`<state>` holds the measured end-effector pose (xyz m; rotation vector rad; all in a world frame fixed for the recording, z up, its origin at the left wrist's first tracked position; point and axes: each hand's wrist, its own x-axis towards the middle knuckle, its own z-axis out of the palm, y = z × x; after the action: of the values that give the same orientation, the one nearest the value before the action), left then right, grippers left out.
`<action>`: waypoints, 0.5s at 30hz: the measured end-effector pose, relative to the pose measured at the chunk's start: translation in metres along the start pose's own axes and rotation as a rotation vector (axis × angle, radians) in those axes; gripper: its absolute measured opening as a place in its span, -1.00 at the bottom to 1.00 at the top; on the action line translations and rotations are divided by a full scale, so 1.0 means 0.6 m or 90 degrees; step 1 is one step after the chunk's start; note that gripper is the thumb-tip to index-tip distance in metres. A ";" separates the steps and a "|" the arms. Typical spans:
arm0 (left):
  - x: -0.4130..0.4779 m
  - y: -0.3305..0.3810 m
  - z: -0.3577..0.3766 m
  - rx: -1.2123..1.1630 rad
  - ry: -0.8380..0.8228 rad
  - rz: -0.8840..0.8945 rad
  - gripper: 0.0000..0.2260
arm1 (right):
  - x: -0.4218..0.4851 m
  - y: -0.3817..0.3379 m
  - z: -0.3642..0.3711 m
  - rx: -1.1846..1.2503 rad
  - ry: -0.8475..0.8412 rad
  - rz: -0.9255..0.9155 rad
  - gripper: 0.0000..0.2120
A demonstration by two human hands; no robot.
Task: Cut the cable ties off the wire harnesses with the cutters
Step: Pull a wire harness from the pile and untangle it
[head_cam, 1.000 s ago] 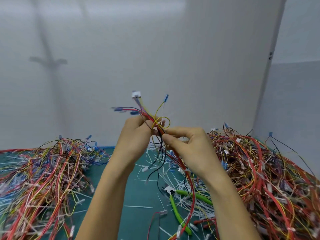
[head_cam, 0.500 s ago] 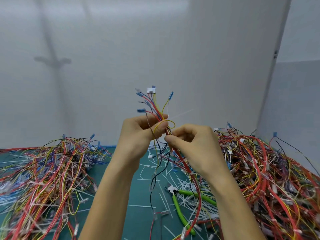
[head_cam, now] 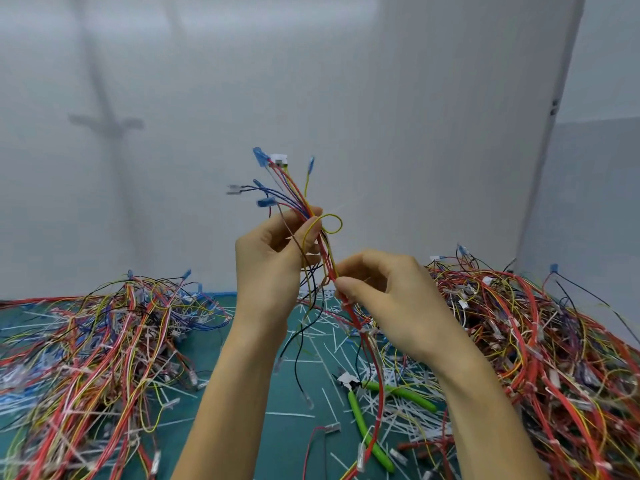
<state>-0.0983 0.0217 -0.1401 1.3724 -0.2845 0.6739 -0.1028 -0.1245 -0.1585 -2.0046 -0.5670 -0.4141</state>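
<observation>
Hands have lifted the multicoloured wire harness point(head_cam: 304, 216) higher: left hand point(head_cam: 273, 268) gripping it, right hand point(head_cam: 384, 292) pinching its red wires; green-handled cutters point(head_cam: 367, 410) lie unused, suggesting inspection for ties.

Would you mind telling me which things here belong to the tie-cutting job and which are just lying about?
In the job:
- wire harness held up in left hand and right hand
- green-handled cutters on the mat
- harness piles left and right

Lying about:
- cut white tie scraps
- green mat
</observation>
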 end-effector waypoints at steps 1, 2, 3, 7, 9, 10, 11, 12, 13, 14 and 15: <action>0.000 0.000 0.000 -0.011 0.003 -0.012 -0.92 | 0.001 -0.001 0.002 0.006 0.009 -0.004 -0.91; -0.001 0.001 -0.001 -0.019 0.004 -0.027 -0.94 | 0.002 -0.001 0.005 0.022 0.025 -0.004 -0.90; 0.000 0.002 -0.003 -0.018 0.001 -0.043 -0.94 | 0.003 -0.001 0.007 0.048 0.044 -0.001 -0.88; 0.006 0.007 -0.021 0.107 -0.029 -0.084 -0.82 | 0.006 0.001 0.011 0.159 0.123 0.027 -0.83; 0.010 0.013 -0.038 0.199 -0.024 -0.081 -0.73 | 0.006 0.001 0.010 0.212 0.134 0.032 -0.85; 0.012 0.017 -0.045 0.238 -0.036 -0.089 -0.68 | 0.006 0.001 0.010 0.239 0.131 0.035 -0.86; 0.013 0.022 -0.050 0.260 -0.070 -0.108 -0.67 | 0.005 0.000 0.011 0.264 0.126 0.038 -0.86; 0.014 0.028 -0.052 0.263 -0.121 -0.141 -0.67 | 0.005 -0.002 0.013 0.285 0.122 0.040 -0.86; 0.012 0.033 -0.050 0.257 -0.179 -0.178 -0.67 | 0.005 -0.003 0.016 0.295 0.122 0.040 -0.85; 0.009 0.035 -0.050 0.261 -0.231 -0.199 -0.65 | 0.005 -0.004 0.019 0.295 0.124 0.039 -0.86; 0.007 0.034 -0.048 0.284 -0.273 -0.188 -0.65 | 0.006 -0.005 0.023 0.293 0.128 0.038 -0.86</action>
<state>-0.1129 0.0515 -0.1271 1.9414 -0.2709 0.1911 -0.1010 -0.1104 -0.1608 -1.5165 -0.4284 -0.4012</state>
